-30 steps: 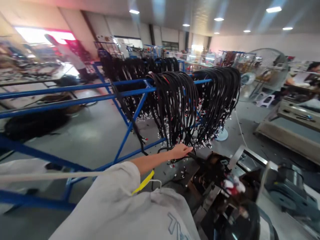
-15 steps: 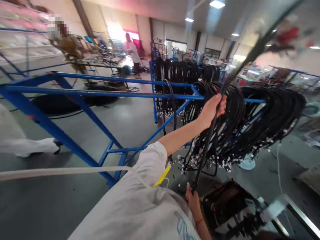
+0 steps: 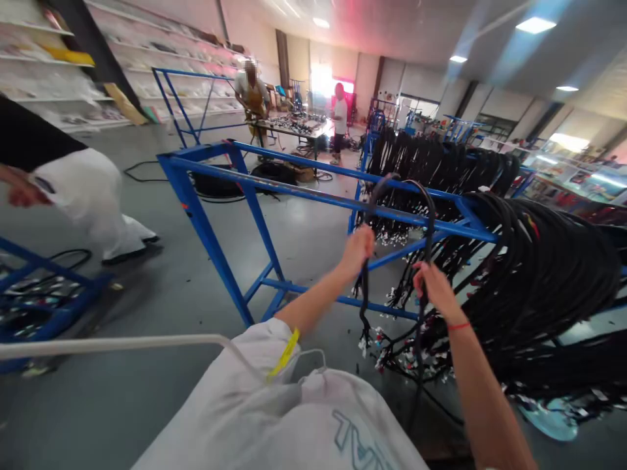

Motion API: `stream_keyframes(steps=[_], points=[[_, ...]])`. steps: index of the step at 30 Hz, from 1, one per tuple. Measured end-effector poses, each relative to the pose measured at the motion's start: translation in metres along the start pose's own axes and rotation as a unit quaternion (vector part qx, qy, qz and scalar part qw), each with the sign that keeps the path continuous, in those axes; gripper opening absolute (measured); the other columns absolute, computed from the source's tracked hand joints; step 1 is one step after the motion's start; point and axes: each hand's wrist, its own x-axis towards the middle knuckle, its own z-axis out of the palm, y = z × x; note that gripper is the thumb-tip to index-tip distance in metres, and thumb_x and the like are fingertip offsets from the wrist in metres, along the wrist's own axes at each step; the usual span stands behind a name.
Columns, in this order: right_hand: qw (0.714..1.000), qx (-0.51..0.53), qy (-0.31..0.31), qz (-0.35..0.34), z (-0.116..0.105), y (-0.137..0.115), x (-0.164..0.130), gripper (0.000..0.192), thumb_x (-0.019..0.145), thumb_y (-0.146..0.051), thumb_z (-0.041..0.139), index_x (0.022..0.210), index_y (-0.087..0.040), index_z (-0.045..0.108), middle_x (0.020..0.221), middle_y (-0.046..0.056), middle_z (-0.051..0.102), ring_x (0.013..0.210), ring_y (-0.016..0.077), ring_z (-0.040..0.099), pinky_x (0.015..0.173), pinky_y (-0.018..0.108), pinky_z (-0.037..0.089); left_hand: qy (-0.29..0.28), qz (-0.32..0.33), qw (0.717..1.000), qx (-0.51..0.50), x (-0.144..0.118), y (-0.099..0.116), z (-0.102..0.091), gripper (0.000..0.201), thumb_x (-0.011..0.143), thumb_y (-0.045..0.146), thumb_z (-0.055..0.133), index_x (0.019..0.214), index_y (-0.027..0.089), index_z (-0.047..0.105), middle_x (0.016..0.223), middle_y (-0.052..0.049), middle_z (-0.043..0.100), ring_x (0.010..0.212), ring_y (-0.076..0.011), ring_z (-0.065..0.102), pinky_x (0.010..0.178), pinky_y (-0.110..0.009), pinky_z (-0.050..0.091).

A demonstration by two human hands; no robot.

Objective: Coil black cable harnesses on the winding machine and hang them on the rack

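Overhead, a black cable arches in a loop above the top rail of a blue rack, each end coming down into a hand. Left hand closed around the near-left run of the cable, fingers wrapped, fist just below the rail. Right hand gripped shut on the other run, lower and nearer the body; a thin red band at its wrist. Below the left hand the cable hangs on and ends in a cluster of small white plugs (too blurred to count).

Right of the hands, a thick bundle of black cables draped over the same rack, touching the rail and drooping toward the floor, white plugs at the ends. A second rack of black cables stands behind it.

Grey concrete floor. Bottom of the view: pale sleeve and shirt with a yellow tag.

Far left, another person in white trousers, one hand showing, beside a low blue frame. Two more people at a table well back; shelves along the left wall.
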Motion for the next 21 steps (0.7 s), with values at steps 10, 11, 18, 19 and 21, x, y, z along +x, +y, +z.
stream_keyframes(steps=[10, 11, 18, 19, 21], points=[[0.979, 0.162, 0.100, -0.067, 0.023, -0.007, 0.019, 0.044, 0.075, -0.060, 0.072, 0.084, -0.020, 0.056, 0.054, -0.008, 0.049, 0.040, 0.0065, 0.037, 0.037, 0.019, 0.028, -0.117, -0.060, 0.955, 0.266, -0.061, -0.065, -0.131, 0.051, 0.074, 0.061, 0.069, 0.060, 0.017, 0.049, 0.052, 0.006, 0.044, 0.050, -0.0066, 0.040, 0.048, -0.020, 0.031], [0.974, 0.186, 0.106, -0.078, 0.022, -0.007, 0.022, 0.042, 0.075, -0.057, 0.074, 0.086, -0.021, 0.057, 0.057, -0.008, 0.050, 0.042, 0.0068, 0.039, 0.040, 0.019, 0.031, -0.114, -0.083, 0.946, 0.293, -0.075, -0.090, -0.136, 0.053, 0.073, 0.064, 0.069, 0.058, 0.017, 0.047, 0.051, 0.006, 0.043, 0.050, -0.0067, 0.038, 0.048, -0.020, 0.031], [0.978, 0.187, 0.038, -0.088, 0.053, 0.011, 0.021, 0.040, 0.086, -0.057, 0.062, 0.101, -0.020, 0.063, 0.064, -0.004, 0.057, 0.056, 0.0119, 0.051, 0.054, 0.024, 0.043, 0.172, 0.057, 0.980, 0.087, -0.067, -0.045, -0.163, 0.054, 0.074, 0.066, 0.067, 0.063, 0.021, 0.040, 0.045, 0.011, 0.029, 0.039, -0.0051, 0.028, 0.040, -0.019, 0.025], [0.976, 0.195, 0.031, -0.091, 0.057, 0.011, 0.022, 0.038, 0.086, -0.055, 0.063, 0.103, -0.021, 0.063, 0.065, -0.004, 0.058, 0.057, 0.0117, 0.052, 0.055, 0.024, 0.043, 0.196, 0.088, 0.975, 0.049, -0.057, -0.024, -0.161, 0.052, 0.077, 0.063, 0.066, 0.065, 0.021, 0.040, 0.046, 0.011, 0.028, 0.037, -0.0045, 0.026, 0.039, -0.018, 0.024], [0.972, 0.212, 0.030, -0.093, 0.066, 0.011, 0.023, 0.038, 0.084, -0.053, 0.065, 0.105, -0.021, 0.061, 0.066, -0.005, 0.059, 0.057, 0.0118, 0.053, 0.056, 0.024, 0.044, 0.196, 0.122, 0.973, 0.018, -0.039, 0.006, -0.152, 0.047, 0.084, 0.063, 0.060, 0.070, 0.020, 0.045, 0.048, 0.011, 0.027, 0.035, -0.0040, 0.022, 0.036, -0.017, 0.021]])
